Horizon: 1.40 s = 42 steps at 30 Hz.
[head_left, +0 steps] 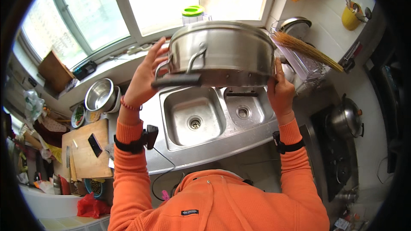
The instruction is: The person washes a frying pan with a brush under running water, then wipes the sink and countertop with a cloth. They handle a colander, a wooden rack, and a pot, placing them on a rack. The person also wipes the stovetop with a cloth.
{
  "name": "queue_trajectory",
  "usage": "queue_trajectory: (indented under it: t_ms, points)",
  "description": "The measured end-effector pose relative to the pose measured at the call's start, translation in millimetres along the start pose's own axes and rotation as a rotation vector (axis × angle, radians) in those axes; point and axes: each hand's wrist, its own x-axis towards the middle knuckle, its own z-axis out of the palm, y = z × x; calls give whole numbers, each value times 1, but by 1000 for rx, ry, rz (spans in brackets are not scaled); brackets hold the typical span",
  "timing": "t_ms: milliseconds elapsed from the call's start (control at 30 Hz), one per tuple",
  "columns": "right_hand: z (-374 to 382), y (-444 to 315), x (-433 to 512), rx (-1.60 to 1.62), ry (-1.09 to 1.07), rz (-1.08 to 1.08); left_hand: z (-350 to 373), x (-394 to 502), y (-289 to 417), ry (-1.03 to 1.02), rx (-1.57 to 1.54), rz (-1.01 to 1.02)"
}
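A large stainless steel pot (224,46) is held up above the sink, its side towards me, with a metal handle and a dark grip at its left. My left hand (147,73) is against the pot's left side by that handle, palm inward, fingers partly hidden behind the metal. On the other side my right hand (282,86) grips the pot's lower right edge. Below lies a double-bowl steel sink (192,141), both drains visible.
Left of the sink are stacked steel bowls (99,94) and a wooden cutting board (93,170) bearing a phone (95,145). A straw brush (308,51) and dish rack (308,73) stand right, beyond them a lidded pot (346,118) on the stove.
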Motion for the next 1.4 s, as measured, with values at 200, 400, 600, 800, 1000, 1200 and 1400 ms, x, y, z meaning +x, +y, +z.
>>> queue_trajectory:
  t_ms: [200,400,600,800,1000,1200,1400]
  points:
    - [35,-10,11,128,47,-117,-11,-49,-16,32,4,-21]
    - [59,-20,18,127,85,-200,-39,-90,1,-16,-437,-186]
    - [89,-59,13,57,-55,-359,19,-156,4,103,447,-331]
    - [134,-101,0,103,-190,-487,67,-213,-57,540,417,-428]
    - [191,-135,-22,218,-267,-478,72,-251,-112,694,658,-391]
    - [215,-126,-44,333,-390,-266,83,-253,-158,905,410,-561]
    - [217,-42,-85,465,-396,-136,108,-228,-179,1151,-20,-762]
